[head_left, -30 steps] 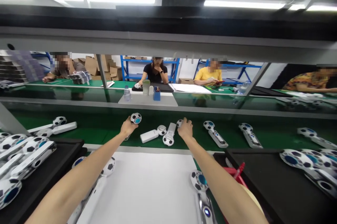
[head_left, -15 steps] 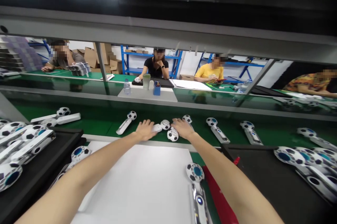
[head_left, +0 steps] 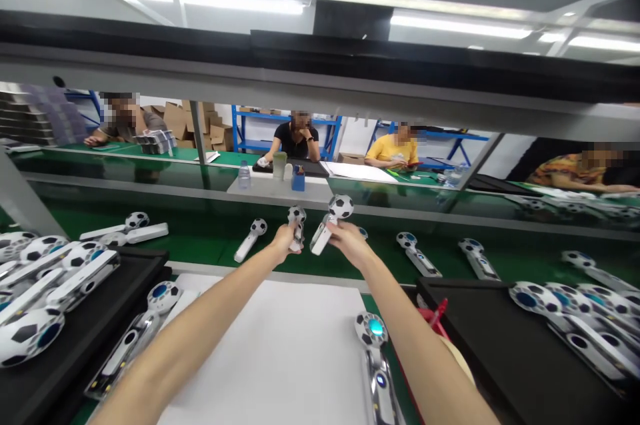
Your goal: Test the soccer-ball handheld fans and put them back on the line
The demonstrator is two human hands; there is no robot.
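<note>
Step in hand, by judgement: picking up, one unit per hand. Left hand: fingers curled closed around a white football-headed unit with a shiny plastic body, head up. Right hand: fingers closed near the neck of a white football-headed unit with a plain bar handle, tilted, head uppermost. Both units appear raised; exact finger contact too small to read. Judged: with both hands loaded, any next move calls for steady grips and the two heads kept from knocking.

Surface: long green worktop under both hands. Left of the left hand, a white unit with a ball head lies alone; right of the right hand, a white-and-chrome unit. Nearer the body than the hands, a blank white sheet; along its right side, a chrome-faced unit with a glowing cyan centre. A black shallow tray lies outside the right forearm.

Room: beyond the hands, a clear plastic bottle, a small blue box, seated co-workers, blue metal shelving; tube lights overhead.
</note>
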